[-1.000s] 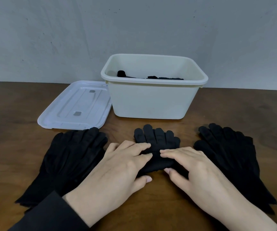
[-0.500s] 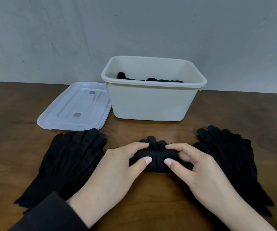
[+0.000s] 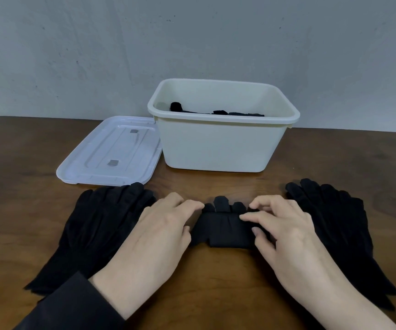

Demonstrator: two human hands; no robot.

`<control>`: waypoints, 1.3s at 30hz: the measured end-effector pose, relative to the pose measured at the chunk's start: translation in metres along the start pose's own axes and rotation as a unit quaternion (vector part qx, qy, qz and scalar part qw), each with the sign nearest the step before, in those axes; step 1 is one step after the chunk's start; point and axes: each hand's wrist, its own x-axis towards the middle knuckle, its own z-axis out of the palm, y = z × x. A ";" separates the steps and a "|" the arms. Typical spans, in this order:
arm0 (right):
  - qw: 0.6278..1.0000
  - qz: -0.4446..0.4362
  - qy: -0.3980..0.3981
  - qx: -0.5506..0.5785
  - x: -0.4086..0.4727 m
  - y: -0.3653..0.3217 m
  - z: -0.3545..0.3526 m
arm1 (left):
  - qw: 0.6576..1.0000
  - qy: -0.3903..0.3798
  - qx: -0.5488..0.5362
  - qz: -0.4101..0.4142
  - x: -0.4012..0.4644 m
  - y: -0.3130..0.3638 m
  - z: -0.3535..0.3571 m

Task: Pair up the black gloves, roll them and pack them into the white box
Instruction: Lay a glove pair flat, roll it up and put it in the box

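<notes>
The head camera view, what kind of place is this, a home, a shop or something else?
Hard to say; probably a plain indoor work spot. A dark wooden table stands against a bare grey wall, with only a white box, its lid and black gloves laid out.

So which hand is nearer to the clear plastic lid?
Left. The left hand lies just below the clear plastic lid; the right hand is farther right.
</notes>
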 end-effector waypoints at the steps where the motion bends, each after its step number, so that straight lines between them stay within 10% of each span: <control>1: 1.000 -0.008 -0.012 -0.013 0.000 0.001 0.000 | 1.000 0.005 -0.003 0.017 -0.001 0.001 -0.001; 13: 0.992 -0.080 -0.094 -0.035 -0.005 -0.004 -0.007 | 0.996 -0.042 0.026 0.078 -0.002 0.009 0.010; 21: 0.979 0.055 -0.081 0.181 0.001 -0.015 -0.014 | 0.991 -0.014 -0.132 -0.021 -0.004 0.008 0.005; 30: 0.984 -0.146 -0.059 -0.085 -0.004 -0.014 0.013 | 0.997 0.021 -0.074 -0.021 0.004 0.007 0.014; 39: 0.990 -0.121 -0.053 -0.050 -0.004 -0.013 0.003 | 0.970 0.092 -0.214 -0.072 0.008 0.002 0.014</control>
